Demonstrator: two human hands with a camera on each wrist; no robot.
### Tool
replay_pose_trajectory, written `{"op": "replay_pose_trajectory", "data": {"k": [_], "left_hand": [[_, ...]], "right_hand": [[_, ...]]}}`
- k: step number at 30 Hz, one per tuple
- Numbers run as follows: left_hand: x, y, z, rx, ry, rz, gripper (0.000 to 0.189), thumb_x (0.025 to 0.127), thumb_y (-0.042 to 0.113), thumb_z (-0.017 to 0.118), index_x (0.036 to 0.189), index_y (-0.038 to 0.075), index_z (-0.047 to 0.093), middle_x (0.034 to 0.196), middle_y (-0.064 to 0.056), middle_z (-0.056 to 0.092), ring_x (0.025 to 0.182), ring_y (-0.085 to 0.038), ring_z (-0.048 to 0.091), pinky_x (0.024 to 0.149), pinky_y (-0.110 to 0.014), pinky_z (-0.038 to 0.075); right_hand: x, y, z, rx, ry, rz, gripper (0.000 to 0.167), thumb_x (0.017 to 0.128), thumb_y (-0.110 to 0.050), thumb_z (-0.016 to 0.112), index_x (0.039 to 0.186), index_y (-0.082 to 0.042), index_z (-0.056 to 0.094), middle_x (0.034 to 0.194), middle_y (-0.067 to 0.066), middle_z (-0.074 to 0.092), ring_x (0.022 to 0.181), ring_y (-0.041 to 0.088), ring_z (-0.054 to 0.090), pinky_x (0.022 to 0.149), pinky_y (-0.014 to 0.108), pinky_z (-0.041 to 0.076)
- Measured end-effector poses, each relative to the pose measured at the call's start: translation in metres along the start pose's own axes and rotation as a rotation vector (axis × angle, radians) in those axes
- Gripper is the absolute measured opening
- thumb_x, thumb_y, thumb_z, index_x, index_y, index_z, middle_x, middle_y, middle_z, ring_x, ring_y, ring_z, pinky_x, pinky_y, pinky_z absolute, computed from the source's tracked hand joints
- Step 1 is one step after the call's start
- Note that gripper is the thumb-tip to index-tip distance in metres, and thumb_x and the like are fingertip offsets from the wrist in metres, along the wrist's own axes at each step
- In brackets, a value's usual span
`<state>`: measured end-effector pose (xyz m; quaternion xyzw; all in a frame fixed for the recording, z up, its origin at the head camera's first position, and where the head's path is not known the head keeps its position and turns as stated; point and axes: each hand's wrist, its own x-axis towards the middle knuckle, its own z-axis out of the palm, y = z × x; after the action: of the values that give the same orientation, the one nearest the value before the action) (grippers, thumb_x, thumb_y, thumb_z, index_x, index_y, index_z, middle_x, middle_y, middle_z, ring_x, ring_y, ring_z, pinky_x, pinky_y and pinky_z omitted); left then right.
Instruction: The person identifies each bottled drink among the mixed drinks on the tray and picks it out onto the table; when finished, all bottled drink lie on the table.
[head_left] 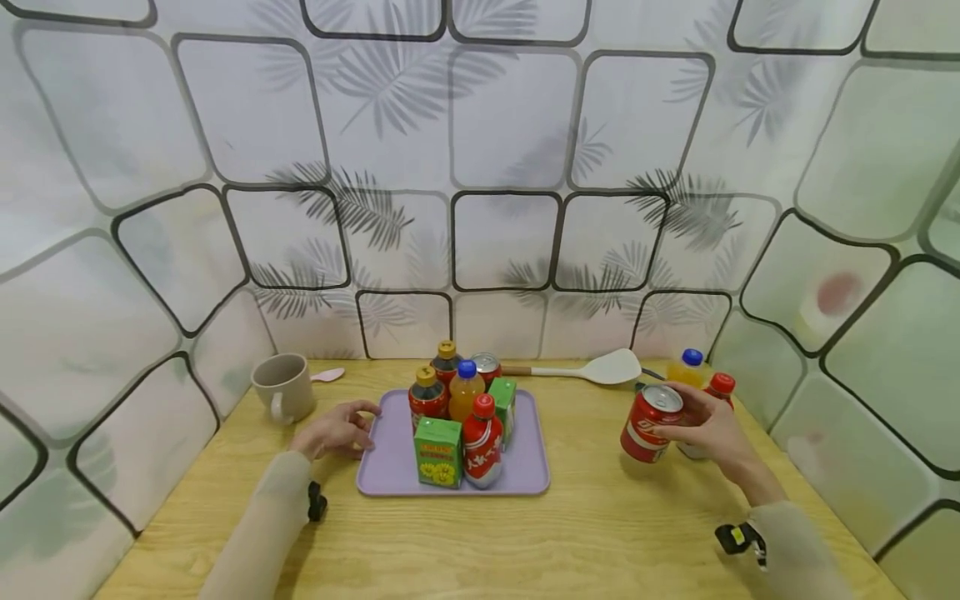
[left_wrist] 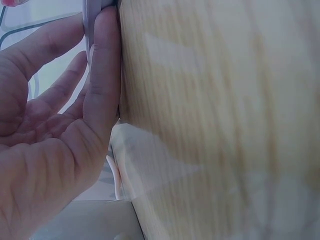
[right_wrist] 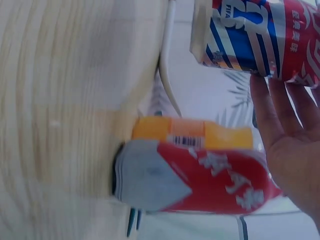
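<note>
My right hand grips a red soda can at the right side of the table. Seen from the right wrist, the can has blue and white stripes and is lifted off the wood. At the left, my left hand pinches the rim of a lilac tray, thumb and fingers on either side of the edge. On the tray stand a green drink carton, a red bottle, an orange juice bottle, dark bottles with yellow caps, another can and a second carton.
Beside my right hand are a red-capped bottle and a blue-capped orange juice bottle. A white spatula lies along the back. A beige mug and a pink spoon are at the back left. Patterned curtains enclose the table.
</note>
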<state>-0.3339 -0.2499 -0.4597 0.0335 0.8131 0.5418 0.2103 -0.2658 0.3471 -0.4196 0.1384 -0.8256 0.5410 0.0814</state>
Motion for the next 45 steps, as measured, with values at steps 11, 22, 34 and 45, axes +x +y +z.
{"op": "replay_pose_trajectory", "data": {"k": [11,22,34,45], "left_hand": [[0.000,0.002,-0.002,0.007,-0.013,0.019,0.064,0.079,-0.011,0.067,0.138,-0.001,0.043,0.093,-0.009,0.046,0.079,-0.018,0.052,0.066,-0.030,0.057],[0.000,0.003,-0.002,-0.007,-0.021,0.026,0.064,0.079,-0.012,0.066,0.137,-0.002,0.042,0.092,-0.008,0.046,0.078,-0.017,0.052,0.067,-0.030,0.057],[0.000,-0.005,0.000,-0.014,-0.022,0.044,0.063,0.077,-0.012,0.067,0.135,-0.002,0.043,0.093,-0.009,0.045,0.081,-0.019,0.052,0.068,-0.031,0.058],[-0.001,-0.001,0.000,0.007,-0.015,0.024,0.064,0.078,-0.012,0.066,0.136,-0.001,0.043,0.095,-0.010,0.046,0.081,-0.019,0.053,0.068,-0.033,0.058]], "right_hand": [[-0.016,-0.003,-0.029,-0.063,0.012,0.026,0.062,0.084,-0.007,0.076,0.140,-0.010,0.049,0.113,-0.028,0.058,0.098,-0.007,0.060,0.077,0.019,0.054],[-0.036,0.006,-0.054,-0.092,-0.012,0.105,0.065,0.087,-0.008,0.072,0.145,-0.011,0.044,0.112,-0.034,0.054,0.099,-0.011,0.055,0.075,0.022,0.055],[-0.050,0.025,-0.077,-0.139,-0.007,0.136,0.062,0.087,-0.009,0.073,0.143,-0.008,0.045,0.110,-0.037,0.053,0.097,-0.013,0.055,0.074,0.023,0.055],[-0.057,0.045,-0.088,-0.138,0.015,0.174,0.066,0.088,-0.009,0.072,0.146,-0.007,0.041,0.109,-0.038,0.053,0.097,-0.016,0.054,0.074,0.019,0.053]]}}
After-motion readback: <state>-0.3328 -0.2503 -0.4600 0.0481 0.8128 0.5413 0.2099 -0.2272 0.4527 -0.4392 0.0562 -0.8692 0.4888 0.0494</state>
